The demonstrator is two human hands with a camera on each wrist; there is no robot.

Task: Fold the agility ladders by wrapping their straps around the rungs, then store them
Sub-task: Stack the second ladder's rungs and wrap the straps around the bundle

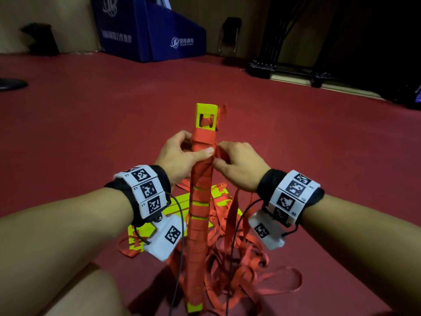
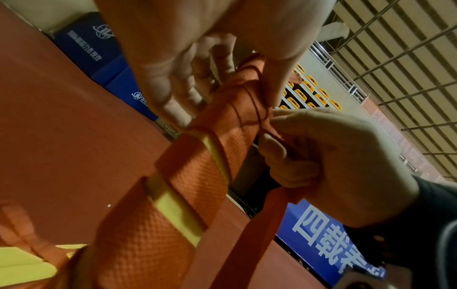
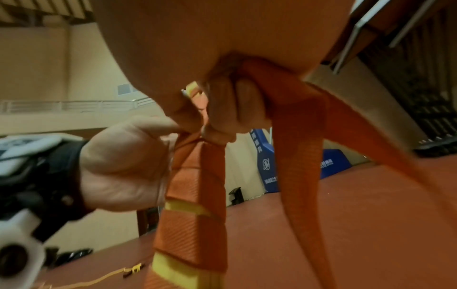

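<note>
Strap-wrapped rungs (image 1: pixel 200 201) between both hands.

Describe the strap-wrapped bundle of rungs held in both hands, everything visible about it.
The bundle of rungs is a long, narrow stack of yellow plastic bars, held roughly upright. Red-orange woven strap is wound round most of its length, with yellow showing in gaps between the turns and at both ends. The top end has a slot with strap threaded through it. The left hand grips the wrapped upper part; the right hand pinches the strap against it there. Loose strap trails down to the red floor.
</note>
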